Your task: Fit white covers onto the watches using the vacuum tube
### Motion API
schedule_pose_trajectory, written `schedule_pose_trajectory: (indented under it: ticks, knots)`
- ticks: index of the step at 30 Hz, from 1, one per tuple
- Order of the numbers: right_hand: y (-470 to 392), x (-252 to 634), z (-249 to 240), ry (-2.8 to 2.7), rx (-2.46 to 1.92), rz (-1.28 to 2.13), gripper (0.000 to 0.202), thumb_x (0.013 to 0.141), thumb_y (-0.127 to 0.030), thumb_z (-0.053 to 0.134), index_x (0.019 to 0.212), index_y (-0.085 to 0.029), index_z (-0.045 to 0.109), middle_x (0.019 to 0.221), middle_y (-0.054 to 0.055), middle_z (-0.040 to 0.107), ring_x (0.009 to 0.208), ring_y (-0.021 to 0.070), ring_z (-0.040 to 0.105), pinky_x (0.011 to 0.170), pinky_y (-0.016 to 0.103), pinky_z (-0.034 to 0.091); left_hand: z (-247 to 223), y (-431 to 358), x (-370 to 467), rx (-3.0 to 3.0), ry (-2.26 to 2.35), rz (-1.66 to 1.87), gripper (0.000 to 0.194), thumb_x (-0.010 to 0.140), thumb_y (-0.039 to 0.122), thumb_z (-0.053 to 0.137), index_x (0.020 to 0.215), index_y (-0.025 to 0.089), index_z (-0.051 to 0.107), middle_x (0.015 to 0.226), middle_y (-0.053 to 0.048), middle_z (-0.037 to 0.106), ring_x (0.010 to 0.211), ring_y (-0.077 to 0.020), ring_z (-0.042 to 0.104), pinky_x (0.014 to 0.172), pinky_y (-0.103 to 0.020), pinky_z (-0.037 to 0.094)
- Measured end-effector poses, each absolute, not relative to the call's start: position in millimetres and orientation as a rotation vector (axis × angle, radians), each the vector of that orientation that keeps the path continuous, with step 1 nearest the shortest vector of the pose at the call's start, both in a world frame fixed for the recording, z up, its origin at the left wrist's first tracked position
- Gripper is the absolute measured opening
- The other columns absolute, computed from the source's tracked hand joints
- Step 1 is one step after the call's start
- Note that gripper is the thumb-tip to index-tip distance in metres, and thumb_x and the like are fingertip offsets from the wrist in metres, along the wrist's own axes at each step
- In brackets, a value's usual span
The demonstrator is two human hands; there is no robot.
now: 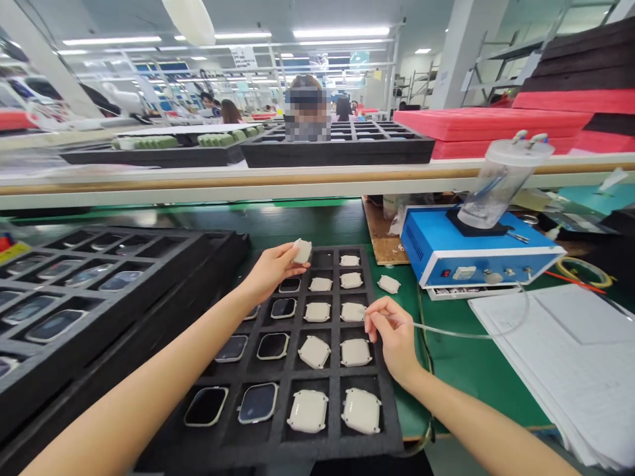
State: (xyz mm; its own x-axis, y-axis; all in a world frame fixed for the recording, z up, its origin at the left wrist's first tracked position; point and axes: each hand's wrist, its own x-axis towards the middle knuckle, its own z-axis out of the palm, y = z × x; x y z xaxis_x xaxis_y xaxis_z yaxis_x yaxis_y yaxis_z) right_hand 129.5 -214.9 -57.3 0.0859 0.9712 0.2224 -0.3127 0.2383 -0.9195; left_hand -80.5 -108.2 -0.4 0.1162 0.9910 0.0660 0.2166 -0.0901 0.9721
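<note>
My left hand pinches a cream square watch case above the far part of a black foam tray. My right hand is closed around the end of a clear thin tube at the tray's right edge, close to a cream watch case in the right column. What tip the tube ends in is hidden by the fingers. Two columns of the tray hold cream cases; those to the left hold watch bodies with dark screens. Another cream case lies on the green mat beside the tray.
The tube runs to a blue box with a clear canister on top. Papers lie at the right, stacked foam trays at the left. A shelf with trays and red foam spans the back; a person is beyond it.
</note>
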Motion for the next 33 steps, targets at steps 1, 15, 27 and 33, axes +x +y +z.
schedule_pose_trajectory:
  ticks: [1, 15, 27, 33]
  knots:
    - [-215.0, 129.7, -57.1, -1.045, -0.828, 1.147, 0.008, 0.074, -0.021, 0.052, 0.067, -0.018, 0.051, 0.049, -0.005, 0.051, 0.039, 0.0073, 0.040, 0.040, 0.020, 0.031, -2.6, -95.8, -82.6, 1.523, 1.297, 1.049, 0.035, 0.082, 0.040, 0.053, 0.105, 0.013, 0.057, 0.090, -0.007, 0.067, 0.072, -0.0148, 0.066, 0.068, -0.030, 0.054]
    - [-211.9, 131.1, -57.3, -1.114, -0.870, 1.187, 0.006, 0.072, -0.020, 0.051, 0.066, -0.017, 0.051, 0.047, -0.006, 0.049, 0.038, 0.0069, 0.038, 0.039, 0.019, 0.028, -8.8, -36.6, -55.5, 2.323, 1.515, 0.204, 0.028, 0.085, 0.028, 0.053, 0.109, 0.015, 0.055, 0.111, -0.008, 0.058, 0.094, -0.0215, 0.058, 0.078, -0.041, 0.050]
    - [-214.0, 131.1, -58.1, -1.132, -0.875, 1.211, 0.005, 0.072, -0.019, 0.051, 0.066, -0.017, 0.051, 0.048, -0.006, 0.049, 0.039, 0.0070, 0.038, 0.039, 0.019, 0.028, -3.0, -106.8, -98.6, 2.475, 1.709, -0.173, 0.025, 0.085, 0.028, 0.054, 0.106, 0.015, 0.056, 0.109, -0.008, 0.058, 0.095, -0.0209, 0.058, 0.081, -0.042, 0.048]
    - [-211.4, 131.4, -60.3, -1.143, -0.874, 1.189, 0.005, 0.071, -0.019, 0.052, 0.067, -0.017, 0.051, 0.047, -0.005, 0.049, 0.038, 0.0066, 0.038, 0.038, 0.019, 0.029, 0.2, -94.1, -94.9, 2.383, 1.647, 0.045, 0.025, 0.085, 0.028, 0.054, 0.106, 0.015, 0.056, 0.108, -0.008, 0.059, 0.093, -0.0202, 0.059, 0.080, -0.041, 0.049]
